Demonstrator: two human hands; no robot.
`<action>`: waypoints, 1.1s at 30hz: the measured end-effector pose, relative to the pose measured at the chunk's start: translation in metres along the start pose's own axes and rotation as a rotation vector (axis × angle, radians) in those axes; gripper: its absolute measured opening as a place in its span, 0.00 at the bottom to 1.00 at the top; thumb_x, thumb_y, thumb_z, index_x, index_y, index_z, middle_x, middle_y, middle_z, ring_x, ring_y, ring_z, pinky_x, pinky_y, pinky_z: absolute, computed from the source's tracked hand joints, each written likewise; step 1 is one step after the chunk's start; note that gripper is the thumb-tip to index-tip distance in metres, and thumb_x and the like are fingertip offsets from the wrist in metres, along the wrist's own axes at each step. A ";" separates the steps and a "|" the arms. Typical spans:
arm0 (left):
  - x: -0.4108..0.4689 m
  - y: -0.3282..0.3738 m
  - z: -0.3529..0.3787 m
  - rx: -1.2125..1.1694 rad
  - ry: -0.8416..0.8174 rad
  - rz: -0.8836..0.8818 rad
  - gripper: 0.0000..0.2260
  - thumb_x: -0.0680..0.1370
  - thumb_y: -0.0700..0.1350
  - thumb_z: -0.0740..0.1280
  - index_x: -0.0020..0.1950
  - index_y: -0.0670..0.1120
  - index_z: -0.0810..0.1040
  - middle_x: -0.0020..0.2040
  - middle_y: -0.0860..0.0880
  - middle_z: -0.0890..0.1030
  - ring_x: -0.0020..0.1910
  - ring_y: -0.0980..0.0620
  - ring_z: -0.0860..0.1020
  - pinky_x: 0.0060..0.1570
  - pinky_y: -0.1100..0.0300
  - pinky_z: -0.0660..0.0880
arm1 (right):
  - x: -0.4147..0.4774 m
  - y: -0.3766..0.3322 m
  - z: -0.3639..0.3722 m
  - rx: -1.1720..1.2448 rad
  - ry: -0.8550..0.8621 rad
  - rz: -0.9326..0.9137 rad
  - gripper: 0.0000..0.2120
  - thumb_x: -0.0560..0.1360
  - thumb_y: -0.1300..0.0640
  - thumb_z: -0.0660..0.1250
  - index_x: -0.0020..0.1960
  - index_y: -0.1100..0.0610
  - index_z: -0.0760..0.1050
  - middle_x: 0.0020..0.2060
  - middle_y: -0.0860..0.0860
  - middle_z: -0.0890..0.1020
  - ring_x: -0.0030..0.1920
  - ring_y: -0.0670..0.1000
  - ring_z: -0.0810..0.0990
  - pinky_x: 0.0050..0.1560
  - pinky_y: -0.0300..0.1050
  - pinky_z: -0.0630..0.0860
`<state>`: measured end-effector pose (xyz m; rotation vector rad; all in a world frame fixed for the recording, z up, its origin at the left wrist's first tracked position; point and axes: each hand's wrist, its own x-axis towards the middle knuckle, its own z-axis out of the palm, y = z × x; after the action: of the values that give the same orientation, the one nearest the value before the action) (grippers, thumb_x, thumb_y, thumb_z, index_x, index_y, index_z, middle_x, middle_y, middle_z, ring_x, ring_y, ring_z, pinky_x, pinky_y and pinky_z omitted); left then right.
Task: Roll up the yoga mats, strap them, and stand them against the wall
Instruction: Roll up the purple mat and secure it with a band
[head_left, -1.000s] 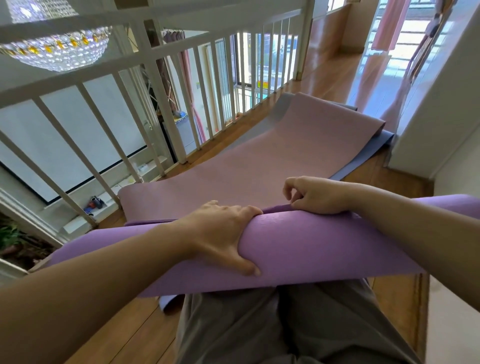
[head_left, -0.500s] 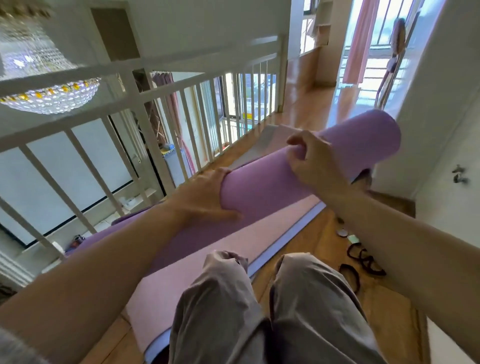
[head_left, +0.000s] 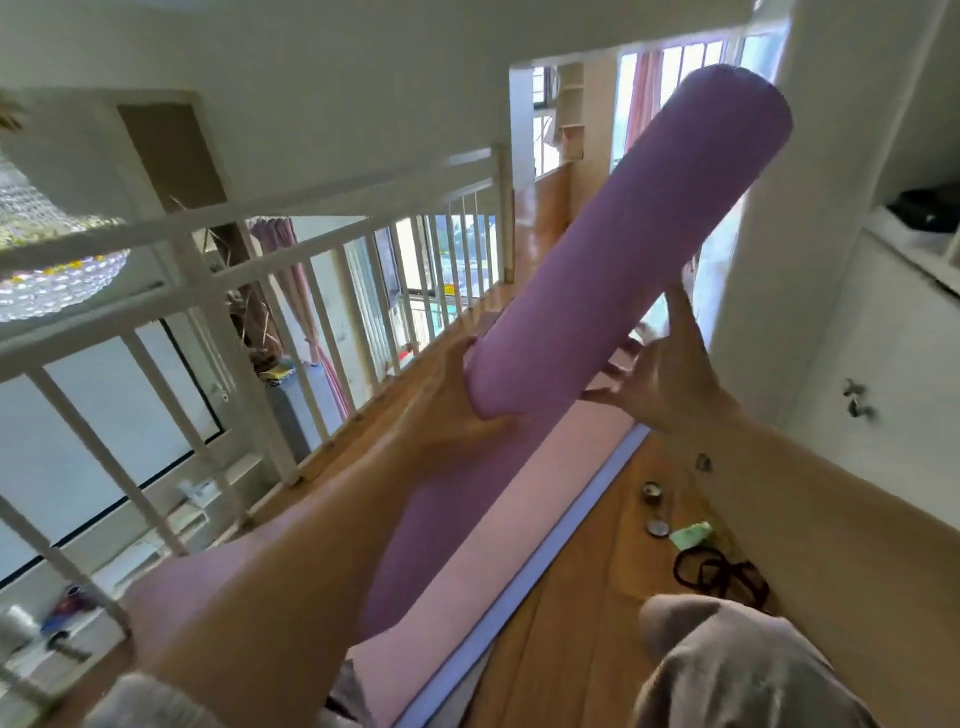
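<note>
While both hands are raised, far left of left hand: crystal chandelier (head_left: 52, 280), hangs beyond white railing (head_left: 208, 291).
Left hand (head_left: 457, 410): grips rolled purple mat (head_left: 623, 260) low on the roll, from its left and underside, fingers curled round it.
Rolled purple mat: off the floor, steep tilt. Lower end is below the left hand, toward the person. Upper end is high, above and right of the right hand, in front of a white wall corner. No strap shows on it.
Pink mat (head_left: 498, 519): flat on wood floor (head_left: 597, 597), below both hands, unrolled.
Blue mat (head_left: 561, 525): only a thin edge shows, under the pink mat's right side.
Right hand (head_left: 670, 374): wide, fingers spread and straight, on the roll's right side, one finger pointing up along it.
Small items (head_left: 657, 519): on floor below right hand, too blurred to read any label.
Black straps (head_left: 722, 574): loose heap on floor, below right hand, well apart from the roll.
Cabinet door (head_left: 857, 467): white, right of right hand.
Knee (head_left: 727, 665): grey fabric, bottom right.
Writing: none legible, frame motion-blurred.
Change vs 0.5 s ago: roll lay lower and flatter over the pink mat, now far end swung up. Right hand was curled on top of the roll, now spread at its side. Left hand has kept its grip.
</note>
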<state>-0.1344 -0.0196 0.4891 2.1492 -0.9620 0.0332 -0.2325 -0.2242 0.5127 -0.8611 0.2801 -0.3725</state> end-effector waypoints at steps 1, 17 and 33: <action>0.004 -0.001 0.004 -0.026 -0.044 -0.022 0.45 0.62 0.60 0.78 0.71 0.57 0.56 0.59 0.53 0.73 0.54 0.53 0.75 0.49 0.66 0.75 | 0.003 -0.006 -0.010 0.013 -0.042 0.014 0.39 0.68 0.25 0.57 0.70 0.49 0.68 0.64 0.52 0.76 0.63 0.61 0.75 0.56 0.75 0.69; 0.056 -0.009 0.126 -0.638 -0.184 -0.537 0.25 0.77 0.36 0.58 0.70 0.54 0.56 0.58 0.40 0.71 0.54 0.40 0.73 0.50 0.36 0.77 | 0.037 0.027 -0.098 -0.303 0.130 0.405 0.45 0.60 0.23 0.65 0.68 0.51 0.68 0.62 0.61 0.76 0.64 0.63 0.73 0.59 0.75 0.67; 0.044 -0.014 0.183 -0.931 -0.449 -0.862 0.39 0.74 0.72 0.49 0.78 0.50 0.57 0.77 0.43 0.57 0.70 0.34 0.63 0.39 0.48 0.82 | 0.023 0.061 -0.148 -0.395 0.488 0.502 0.40 0.72 0.33 0.60 0.71 0.62 0.66 0.62 0.57 0.75 0.64 0.58 0.72 0.65 0.64 0.65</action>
<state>-0.1432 -0.1611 0.3651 1.5063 -0.1022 -1.1189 -0.2565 -0.2986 0.3707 -1.0405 1.0264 -0.0471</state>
